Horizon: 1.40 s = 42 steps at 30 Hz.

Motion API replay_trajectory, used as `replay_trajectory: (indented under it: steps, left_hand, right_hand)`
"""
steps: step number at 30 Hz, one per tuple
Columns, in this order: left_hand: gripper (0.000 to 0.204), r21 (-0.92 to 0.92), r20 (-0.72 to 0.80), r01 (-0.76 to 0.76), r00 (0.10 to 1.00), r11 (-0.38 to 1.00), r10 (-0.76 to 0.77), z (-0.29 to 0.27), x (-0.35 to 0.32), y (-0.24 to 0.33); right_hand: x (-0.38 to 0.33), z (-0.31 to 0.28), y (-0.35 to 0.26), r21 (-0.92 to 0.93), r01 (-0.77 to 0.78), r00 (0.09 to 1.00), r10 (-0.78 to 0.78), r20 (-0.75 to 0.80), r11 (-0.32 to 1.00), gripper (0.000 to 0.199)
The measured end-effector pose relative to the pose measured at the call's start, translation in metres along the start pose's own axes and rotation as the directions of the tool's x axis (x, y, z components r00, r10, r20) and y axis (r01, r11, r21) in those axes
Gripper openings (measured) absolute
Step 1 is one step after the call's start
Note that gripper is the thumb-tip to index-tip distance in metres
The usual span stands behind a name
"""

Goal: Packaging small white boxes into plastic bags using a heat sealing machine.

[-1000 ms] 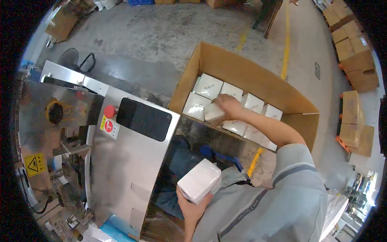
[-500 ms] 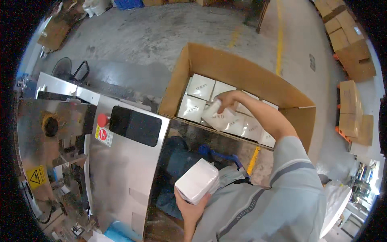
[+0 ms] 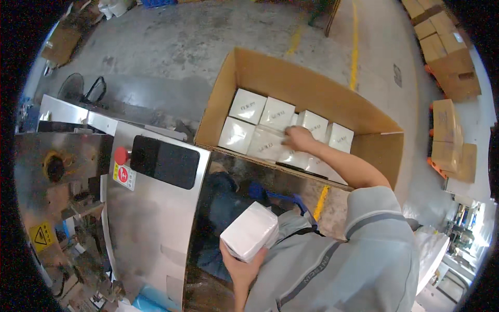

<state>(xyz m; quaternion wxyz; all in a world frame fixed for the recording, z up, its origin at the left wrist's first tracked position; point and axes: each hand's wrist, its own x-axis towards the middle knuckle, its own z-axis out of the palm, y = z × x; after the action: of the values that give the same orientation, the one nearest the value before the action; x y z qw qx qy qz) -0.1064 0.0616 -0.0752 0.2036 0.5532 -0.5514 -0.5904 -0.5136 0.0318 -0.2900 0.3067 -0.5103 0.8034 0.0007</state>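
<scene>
A: Right hand (image 3: 297, 138) has dropped deeper into the cardboard carton (image 3: 291, 78); its fingers now press flat on a white box (image 3: 267, 145) in the near row instead of gripping it.

B: Seated, then. Left?

A: Left hand (image 3: 240, 265) at 6 o'clock, unchanged, closed around a second white box (image 3: 249, 236) beside the steel machine (image 3: 150, 218).

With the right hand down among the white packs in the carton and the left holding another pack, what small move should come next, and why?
Probably the right hand should let go and draw back. It rests on a white pack already lying among the others in the carton, while the left hand holds another pack near the chest, outside the carton.
</scene>
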Motion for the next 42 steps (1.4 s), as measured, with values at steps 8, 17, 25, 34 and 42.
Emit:
replay_trajectory:
  steps: [8, 17, 25, 34, 42]
  left_hand:
    - [0.1, -0.021, 0.017, -0.015, 1.0, 1.0, 0.015, 0.004, 0.004, 0.006]
    - [0.103, -0.052, -0.03, -0.007, 1.0, 0.999, 0.005, -0.001, -0.004, -0.008]
    - [0.107, -0.009, 0.018, -0.034, 0.999, 0.999, 0.034, -0.005, 0.001, -0.004]
    - [0.103, 0.031, -0.013, -0.068, 0.998, 0.997, 0.069, -0.004, 0.0, -0.005]
    - [0.1, 0.038, -0.075, -0.023, 0.997, 0.999, 0.026, -0.009, -0.004, -0.006]
  right_hand:
    - [0.047, 0.045, 0.06, 0.037, 0.06, 0.769, -0.07, 0.636, 0.997, 0.077]
    - [0.014, 0.007, 0.062, 0.203, -0.032, 0.814, -0.092, 0.573, 0.979, 0.077]
    - [-0.017, -0.075, 0.041, 0.335, 0.207, 0.945, -0.276, 0.173, 0.919, 0.082]
    - [0.059, 0.021, -0.012, -0.204, 0.584, 0.714, -0.379, 0.589, 0.786, 0.049]
    - [0.007, -0.053, 0.052, -0.014, -0.02, 0.884, 0.024, 0.466, 1.0, 0.103]
